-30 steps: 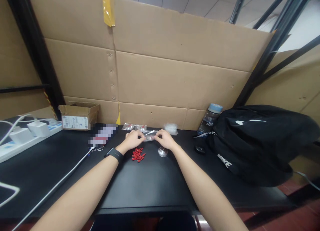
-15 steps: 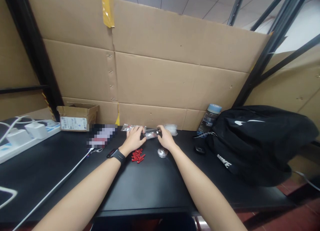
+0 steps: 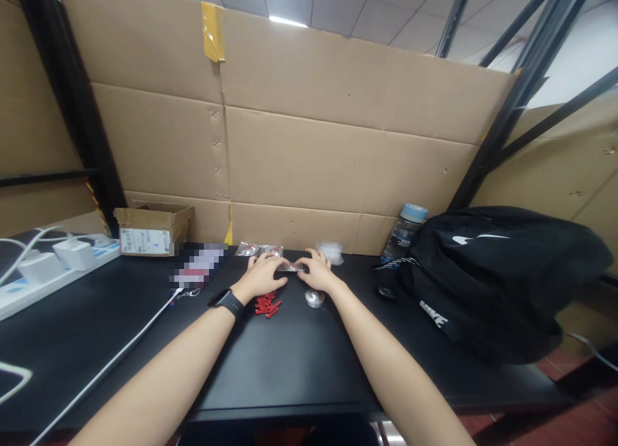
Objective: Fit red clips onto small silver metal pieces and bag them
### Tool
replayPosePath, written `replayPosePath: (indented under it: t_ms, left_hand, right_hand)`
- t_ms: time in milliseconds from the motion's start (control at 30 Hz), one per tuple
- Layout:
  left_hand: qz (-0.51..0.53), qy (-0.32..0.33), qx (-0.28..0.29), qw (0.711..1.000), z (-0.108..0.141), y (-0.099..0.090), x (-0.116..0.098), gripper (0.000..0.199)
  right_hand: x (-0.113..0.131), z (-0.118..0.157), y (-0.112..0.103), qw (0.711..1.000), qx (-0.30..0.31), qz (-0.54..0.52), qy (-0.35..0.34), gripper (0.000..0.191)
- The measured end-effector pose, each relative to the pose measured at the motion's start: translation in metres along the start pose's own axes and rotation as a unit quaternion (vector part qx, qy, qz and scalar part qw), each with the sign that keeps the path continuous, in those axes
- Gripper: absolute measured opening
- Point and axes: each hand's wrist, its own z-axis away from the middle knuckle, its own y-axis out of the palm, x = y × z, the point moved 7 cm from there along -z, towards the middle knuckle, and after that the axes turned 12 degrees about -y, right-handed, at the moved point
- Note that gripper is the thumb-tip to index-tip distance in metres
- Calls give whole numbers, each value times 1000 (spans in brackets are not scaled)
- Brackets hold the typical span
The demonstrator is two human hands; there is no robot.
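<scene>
Between my two hands is a small clear plastic bag [image 3: 291, 267] with something dark and reddish in it, seen nearly edge-on. My left hand [image 3: 262, 276], with a dark watch at the wrist, grips its left end in bent fingers. On the right end, the thumb and fingers of my right hand [image 3: 316, 270] are closed. Just below my left hand lies a pile of small red pieces [image 3: 267, 306]. A small round, shiny silvery thing [image 3: 315, 298] sits below my right hand. Beyond my left hand are flat clear bags [image 3: 248, 248] with red bits inside.
A heap of clear plastic [image 3: 333, 252] lies behind my right hand. To the right stand a water bottle [image 3: 404, 232] and a black backpack [image 3: 497, 285], with a small black case [image 3: 386, 293] nearby. Leftward are a cardboard box [image 3: 149, 230], a blurred-out phone [image 3: 200, 266] and a power strip [image 3: 58, 275].
The bag has tipped from facing me to nearly edge-on, and my hands have come a little closer together around it. The view has tilted up slightly.
</scene>
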Motion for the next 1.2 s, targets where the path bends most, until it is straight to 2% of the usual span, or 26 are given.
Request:
replayPosePath:
  t_ms: [167,367,467,633,833,1033,1200]
  left_hand:
    - [16,-5,-26,1000,0,-10,0,22]
    - [74,-56,-58,994,-2,-20,12,32]
    - [92,-58,-51,993,-2,-20,12,32]
    - [130,-49,-14,990,0,-16,6,39]
    - [127,-72,-16,989,0,-14,9,46]
    - [147,-58,-31,987,1,-17,9,44]
    - [144,-84,-22,986,2,-15,12,45]
  right_hand:
    - [6,0,-9,999,-12,-9,-30,24]
    - [10,2,-15,996,-59,-53,-37,24]
    - [9,1,-14,993,-73,-89,-34,22]
    - [4,0,-15,992,-93,-88,-11,18]
    - [-1,1,-13,993,-70,-92,-8,16]
    - [-2,1,-17,990,-89,-105,-18,7]
    - [-2,2,-13,995,-75,-72,2,12]
